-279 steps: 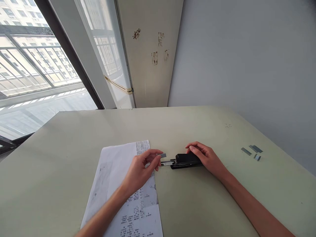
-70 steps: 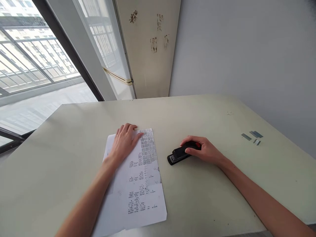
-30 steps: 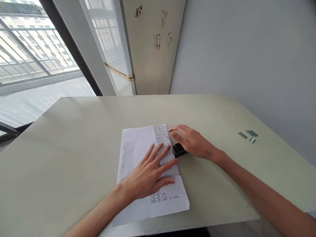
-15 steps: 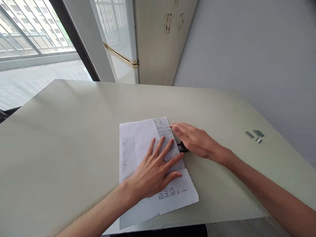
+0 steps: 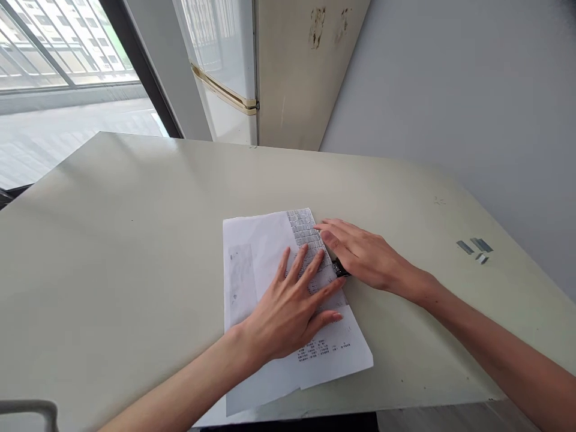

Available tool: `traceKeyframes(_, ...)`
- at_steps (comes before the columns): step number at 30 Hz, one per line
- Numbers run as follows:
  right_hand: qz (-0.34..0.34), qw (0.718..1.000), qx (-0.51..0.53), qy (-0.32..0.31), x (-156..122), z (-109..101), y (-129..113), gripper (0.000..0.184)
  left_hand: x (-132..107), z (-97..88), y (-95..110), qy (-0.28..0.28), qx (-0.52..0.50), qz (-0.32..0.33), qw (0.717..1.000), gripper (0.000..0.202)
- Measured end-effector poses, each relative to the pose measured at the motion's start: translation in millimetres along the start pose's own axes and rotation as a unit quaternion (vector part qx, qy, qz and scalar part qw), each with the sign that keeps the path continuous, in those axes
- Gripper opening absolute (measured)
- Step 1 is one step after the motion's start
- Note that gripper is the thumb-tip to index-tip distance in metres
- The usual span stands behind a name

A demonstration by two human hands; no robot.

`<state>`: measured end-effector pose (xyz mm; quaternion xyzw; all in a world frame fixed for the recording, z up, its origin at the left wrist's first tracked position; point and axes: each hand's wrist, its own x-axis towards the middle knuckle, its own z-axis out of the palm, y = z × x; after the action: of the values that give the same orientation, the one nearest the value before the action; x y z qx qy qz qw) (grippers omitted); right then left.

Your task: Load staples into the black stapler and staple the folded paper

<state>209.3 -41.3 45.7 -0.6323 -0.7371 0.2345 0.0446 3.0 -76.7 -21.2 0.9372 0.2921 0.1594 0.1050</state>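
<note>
A stack of printed white paper sheets (image 5: 256, 264) lies on the pale green table (image 5: 135, 228). My left hand (image 5: 292, 306) rests flat on the sheets with its fingers spread. My right hand (image 5: 364, 258) covers a black stapler (image 5: 340, 269) at the right edge of the paper. Only the stapler's black tip shows between my two hands. The right fingers lie over the stapler and reach onto the paper's edge.
Several loose strips of staples (image 5: 474, 249) lie near the table's right edge. An old cream fridge (image 5: 279, 66) stands behind the table beside a grey wall. A large window (image 5: 58, 54) is at the left. The table's front edge runs just below the paper.
Since a second ago the view tilted and shifted slightly. Both hands stay in place, the left flat on the paper and the right on the stapler at the paper's edge.
</note>
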Motion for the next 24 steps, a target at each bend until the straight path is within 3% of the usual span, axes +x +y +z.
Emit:
traceKeyframes(13,0.022,0.999,-0.035,-0.008,3.0,3.9,-4.3,0.072,0.0,0.8,1.3,-0.014,-0.003,-0.006,1.0,0.058)
traceKeyframes(24,0.022,0.998,0.05,-0.01,0.8,-3.7,7.3,0.07,-1.7,1.0,0.8,0.007,-0.012,-0.006,1.0,0.056)
